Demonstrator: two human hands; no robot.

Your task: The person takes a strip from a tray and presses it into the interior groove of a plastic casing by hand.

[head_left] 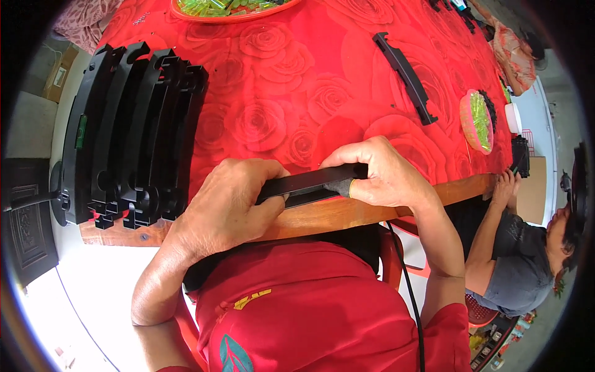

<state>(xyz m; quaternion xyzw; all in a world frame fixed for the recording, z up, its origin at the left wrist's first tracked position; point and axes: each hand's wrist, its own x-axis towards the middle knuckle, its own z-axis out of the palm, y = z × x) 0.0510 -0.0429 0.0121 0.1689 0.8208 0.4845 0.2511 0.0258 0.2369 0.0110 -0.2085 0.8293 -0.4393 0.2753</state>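
Observation:
Both my hands grip a long black plastic spirit level body (302, 183) near the table's front edge. My left hand (226, 201) clasps its left end, with fingers and thumb closed round it. My right hand (387, 173) pinches the other end. A dark cover (339, 188) wraps my right thumb. The fingers hide both ends of the piece. To my left, several similar black bodies (133, 130) stand side by side in a row; the outermost has a green vial (81, 131) in it. Another loose black body (406, 77) lies at the far right.
A pink basket of yellow-green vials (476, 122) sits to the right, and a red-rimmed tray (238, 17) of similar pieces is at the back. A rose-patterned red cloth (266, 93) covers the wooden table (316, 222). A co-worker (511, 254) sits at the right.

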